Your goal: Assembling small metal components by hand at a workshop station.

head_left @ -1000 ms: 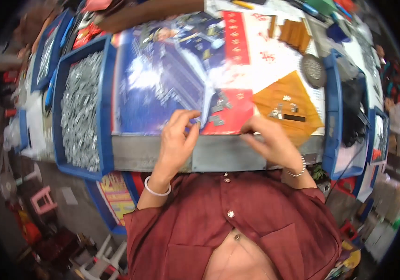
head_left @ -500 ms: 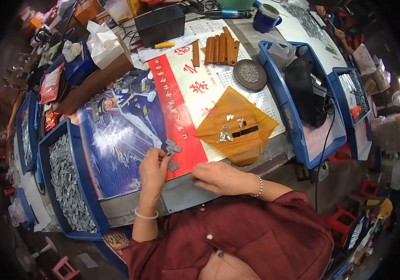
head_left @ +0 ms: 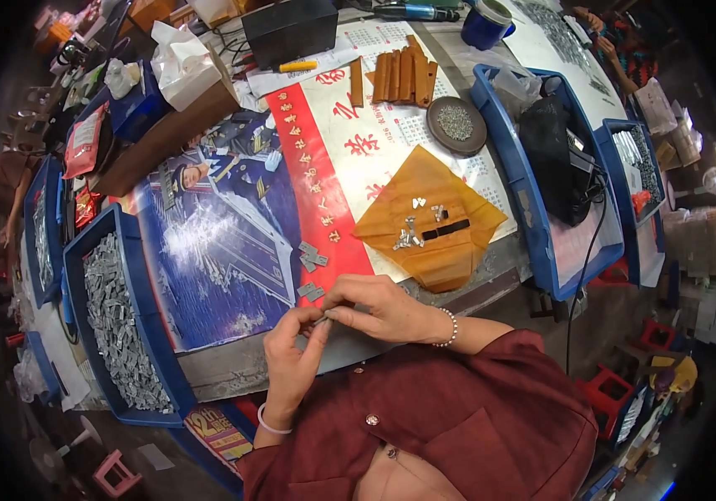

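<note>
Close to my chest, at the table's near edge, my two hands meet with their fingertips together. My left hand (head_left: 294,355) is closed in a pinch on a small grey metal piece (head_left: 322,320), mostly covered by the fingers. My right hand (head_left: 384,309) pinches at the same piece from the other side. Just beyond them, several loose grey metal pieces (head_left: 312,257) lie on the printed poster (head_left: 232,292). To the right, an amber sheet (head_left: 408,188) bears small silver parts (head_left: 408,236) and black strips (head_left: 445,230).
A blue bin (head_left: 176,380) full of grey metal pieces stands at the left. At the right is another blue bin (head_left: 551,280) with a black bag (head_left: 546,159). A round dish (head_left: 458,146) of tiny metal parts and brown strips (head_left: 404,77) lie farther back.
My left hand has drawn back from the loose metal pieces toward my chest with a piece. My right hand has moved left and up to meet it.
</note>
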